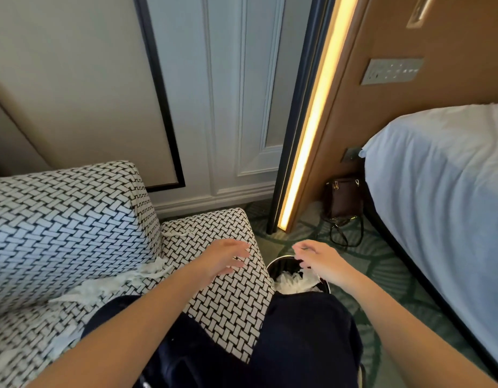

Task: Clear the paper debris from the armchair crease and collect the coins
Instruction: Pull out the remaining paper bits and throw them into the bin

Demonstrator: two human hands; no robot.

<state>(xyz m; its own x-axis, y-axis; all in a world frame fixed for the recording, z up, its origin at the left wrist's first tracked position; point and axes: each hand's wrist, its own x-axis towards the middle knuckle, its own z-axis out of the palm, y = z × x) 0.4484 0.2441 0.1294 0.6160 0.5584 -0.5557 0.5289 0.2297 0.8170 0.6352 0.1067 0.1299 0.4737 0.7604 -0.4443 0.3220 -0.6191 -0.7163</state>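
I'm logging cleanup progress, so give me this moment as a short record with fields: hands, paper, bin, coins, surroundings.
left hand: open, fingers spread above the armchair seat
right hand: over the bin; whether it holds anything is unclear
paper debris: shreds lying along the crease
bin contents: white shreds
coins: none visible
surroundings: bed to the right, handbag on the floor
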